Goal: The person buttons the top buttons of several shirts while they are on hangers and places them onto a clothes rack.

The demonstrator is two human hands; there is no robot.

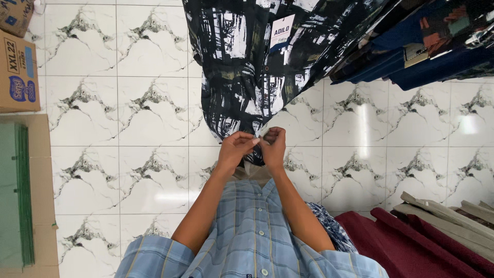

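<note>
Blue plaid sleeves (247,242) filled the bottom of the view, and two bare forearms rose from them to meet at the middle. Both hands were pinched on the lower tip of a black-and-white patterned shirt (247,62) that hung from above: the left hand (234,149) had its grip closed on the cloth with the fingers curled over it, and the right hand (274,144) was clamped on the same edge, just beside the left and touching it. A white rectangular tag (282,30) with a dark blue lower band hung high on the shirt, tilted. To the right of it, dark blue and patterned garments (422,46) crowded the upper corner. A brown cardboard box (18,72) with blue and purple print stood at the left edge, a smaller box corner (15,14) above it. Below them lay flat cardboard (43,170) bearing a green sheet (13,195). Maroon cloth (406,247) and beige folded pieces (447,219) lay at the lower right. White marbled floor tiles (128,113) spread beneath everything.
</note>
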